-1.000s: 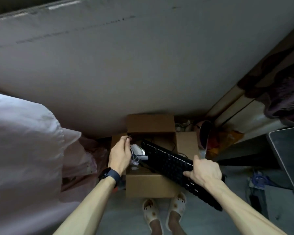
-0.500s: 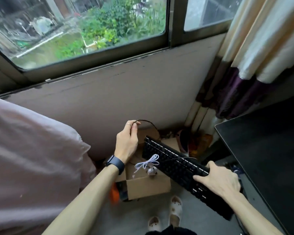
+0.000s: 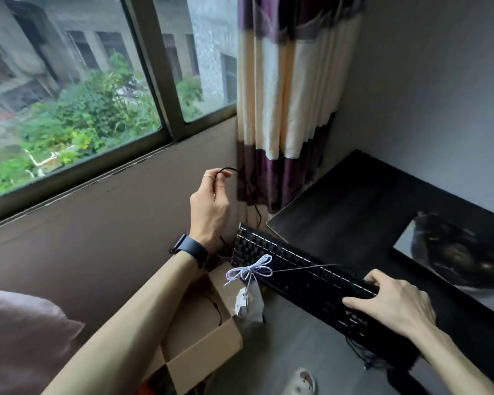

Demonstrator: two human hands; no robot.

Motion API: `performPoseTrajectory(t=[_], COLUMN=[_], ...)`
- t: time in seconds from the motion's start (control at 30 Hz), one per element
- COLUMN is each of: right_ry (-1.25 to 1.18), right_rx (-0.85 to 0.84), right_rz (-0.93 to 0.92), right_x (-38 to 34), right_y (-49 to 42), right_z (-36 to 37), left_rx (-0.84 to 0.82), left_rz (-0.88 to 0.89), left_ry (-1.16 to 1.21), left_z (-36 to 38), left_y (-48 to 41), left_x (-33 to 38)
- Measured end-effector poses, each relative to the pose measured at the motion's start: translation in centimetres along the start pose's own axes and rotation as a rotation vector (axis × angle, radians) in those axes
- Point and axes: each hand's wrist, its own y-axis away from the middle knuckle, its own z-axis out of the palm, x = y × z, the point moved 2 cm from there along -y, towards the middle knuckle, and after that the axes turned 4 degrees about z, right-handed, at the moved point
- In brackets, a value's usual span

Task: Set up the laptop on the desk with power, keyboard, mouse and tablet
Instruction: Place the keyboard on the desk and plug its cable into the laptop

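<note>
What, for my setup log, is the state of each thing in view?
keyboard, in the air, tilted, gripped by right hand at its near end.
black cable, held up, pinched by left hand.
cardboard box, flaps open.
white pouch, string-tied, dangling beside keyboard.
window, shut.

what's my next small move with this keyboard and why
Probably swing the keyboard rightward and lay it on the desk. The right hand grips its near end in mid-air, its far end is by the desk's corner, and the left hand pinches the cable clear above it. Watch the string bow: it sits at the keyboard's edge with a small white bag hanging below.
</note>
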Motion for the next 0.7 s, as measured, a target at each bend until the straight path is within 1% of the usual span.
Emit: performPoseTrajectory(t=[0.13, 0.33, 0.53, 0.63, 0.7], right_ry=[-0.024, -0.025, -0.090, -0.084, -0.059], right_rx=[0.026, 0.046, -0.048, -0.040, -0.063], right_rz=[0.089, 0.232, 0.360, 0.388, 0.387], right_x=[5.6, 14.7, 23.1, 26.9, 28.2], right_y=[1.6, 2.8, 2.3, 0.5, -0.6], right_z=[-3.6, -6.6, -8.4, -8.9, -8.6], left_rx=[-0.058, -0.097, -0.102, -0.100, -0.079], left_rz=[0.062, 0.135, 0.153, 0.155, 0.159], left_ry=[0.091, 0.152, 0.199, 0.228, 0.257], left_z=[5.6, 14.4, 22.6, 27.0, 28.8], left_y=[-1.2, -1.3, -1.4, -1.5, -1.3], left_x=[5.7, 12.6, 18.7, 22.3, 24.0])
